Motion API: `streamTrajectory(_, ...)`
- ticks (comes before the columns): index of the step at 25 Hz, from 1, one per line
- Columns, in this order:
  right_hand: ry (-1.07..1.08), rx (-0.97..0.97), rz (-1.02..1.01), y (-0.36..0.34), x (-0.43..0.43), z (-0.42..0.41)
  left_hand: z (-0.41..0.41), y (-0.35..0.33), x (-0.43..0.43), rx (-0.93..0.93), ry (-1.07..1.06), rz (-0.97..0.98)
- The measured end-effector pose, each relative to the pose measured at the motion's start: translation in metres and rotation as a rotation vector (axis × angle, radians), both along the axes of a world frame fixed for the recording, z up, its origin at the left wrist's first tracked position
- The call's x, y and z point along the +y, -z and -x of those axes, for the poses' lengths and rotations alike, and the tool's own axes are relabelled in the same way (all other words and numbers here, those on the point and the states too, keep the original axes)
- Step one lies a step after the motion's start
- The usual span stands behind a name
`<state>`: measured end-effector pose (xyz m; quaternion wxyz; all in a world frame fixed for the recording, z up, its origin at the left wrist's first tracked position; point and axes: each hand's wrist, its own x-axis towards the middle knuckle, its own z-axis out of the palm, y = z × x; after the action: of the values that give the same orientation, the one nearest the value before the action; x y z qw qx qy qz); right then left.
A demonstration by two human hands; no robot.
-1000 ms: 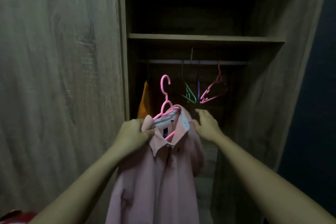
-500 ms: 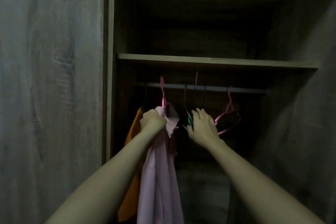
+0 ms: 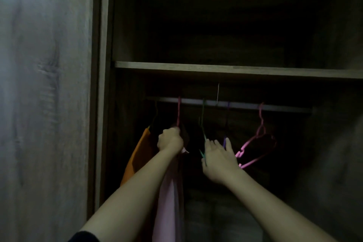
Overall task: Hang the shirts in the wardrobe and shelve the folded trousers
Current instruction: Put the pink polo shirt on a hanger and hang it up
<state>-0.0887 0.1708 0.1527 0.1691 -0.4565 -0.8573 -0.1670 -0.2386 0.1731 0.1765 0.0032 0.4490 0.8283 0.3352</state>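
Between orange shirt (image 3: 137, 155) and green hanger (image 3: 202, 122), left hand (image 3: 170, 141) grips pink shirt (image 3: 167, 202).

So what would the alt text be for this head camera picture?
Inside a dim wooden wardrobe, a person's left hand grips a pale pink shirt at its top, its pink plastic hanger hook up at the metal rail. The right hand is open beside it, among empty hangers; an orange garment hangs to the left.

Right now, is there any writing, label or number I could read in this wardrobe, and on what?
None can be read. The pink shirt gripped by the left hand shows no label, and the hangers, rail and shelf carry no print visible in this dim view.
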Motion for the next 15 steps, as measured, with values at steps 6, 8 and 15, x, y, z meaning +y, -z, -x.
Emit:
streamTrajectory(6,-0.160,0.158,-0.154,-0.002,-0.020,0.024,0.003,-0.030,-0.051,0.112,0.045,0.020)
streamTrajectory(8,-0.289,0.300,-0.224,0.007,-0.038,0.039,0.016,-0.021,-0.100,0.203,0.077,-0.076)
streamTrajectory(15,-0.707,0.537,-0.089,0.075,-0.171,0.153,0.124,0.092,-0.308,0.252,-0.023,-0.286)
